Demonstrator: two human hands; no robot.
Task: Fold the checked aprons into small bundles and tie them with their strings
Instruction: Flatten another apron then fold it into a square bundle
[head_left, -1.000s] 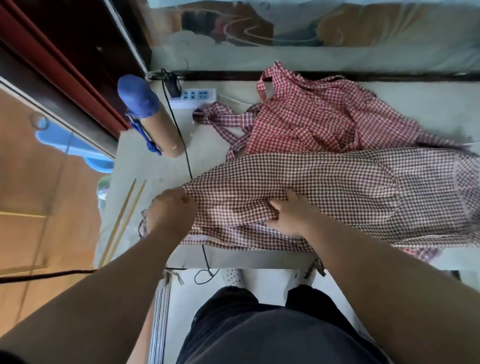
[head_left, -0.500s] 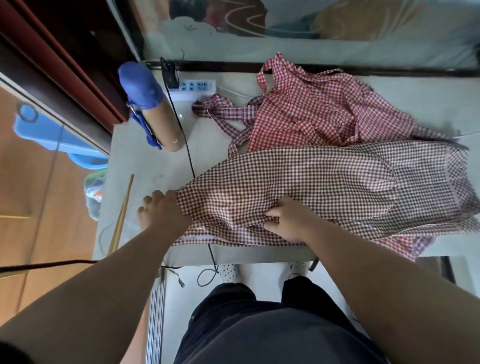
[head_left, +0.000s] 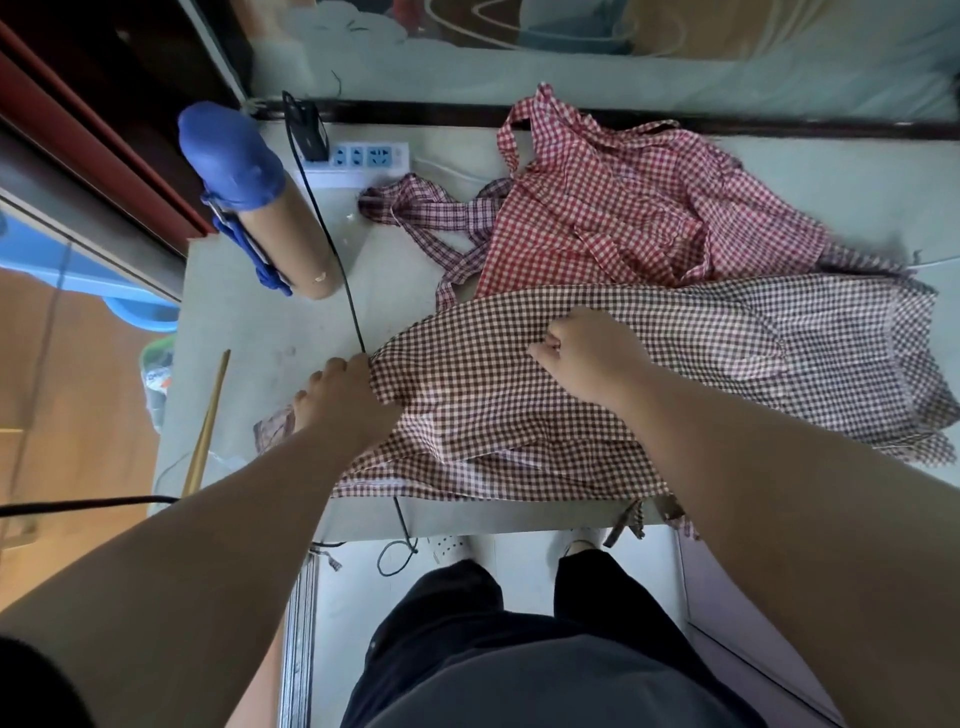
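Brown checked apron (head_left: 597, 405): head view only. Laid lengthwise across the near half of the bench (head_left: 249, 322), its near hem along the front edge. One string (head_left: 628, 519) hangs off that edge.
Second item: red checked apron (head_left: 623, 218) is crumpled behind it toward the far side. Its near edge is overlapped by the brown checked apron, its strings are loose, and it is not being handled.
Done: no bundle and no tied string can be seen anywhere. A rough lengthwise fold seems to have been laid in the brown one; judged early stage.
Left to do: folding down to a small bundle, wrapping and knotting the strings, then the same for the red one.
Pose, left hand (head_left: 345, 400): set at the apron's left end, knuckles up, forearm reaching in from lower left. The fingers are curled on the cloth edge.
Pose, right hand (head_left: 587, 348): placed mid-apron, fisted, back of the hand up. The fingers are clamped on a gathered pinch of fabric.
Judgement: cloth is held at two points, likely for the next fold.
Rest: power strip (head_left: 363, 158), black cable (head_left: 332, 244) and glove-capped cardboard tube (head_left: 270, 218) are at far left. A wooden stick (head_left: 208, 421) lies at the left edge.
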